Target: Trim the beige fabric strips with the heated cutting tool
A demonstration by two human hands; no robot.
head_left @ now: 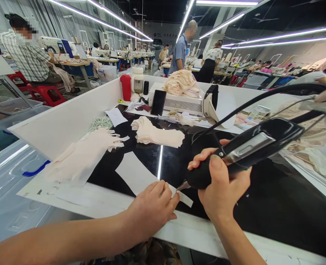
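My right hand (223, 184) is wrapped round a thick black corded hand tool (245, 147) with a metal side lever. The tool's pointed metal tip (183, 186) meets the narrow end of a white curved piece (138, 173), which looks like paper or thin cloth, lying flat on the black glossy tabletop (284, 198). My left hand (156, 206) is closed at that same end, fingertips pinched beside the tip. Whatever lies under those fingers is partly hidden. Beyond the white piece rests a stack of cream fabric pieces (158, 134).
More cream pieces (80, 158) are spread at left, by pale green cord (100, 124). Toward the back stand a phone (158, 102), red cup (125, 87), jar (138, 80) and white vented box (183, 104) bearing fabric. Black cables (251, 99) arch at right. Co-workers sit and stand beyond.
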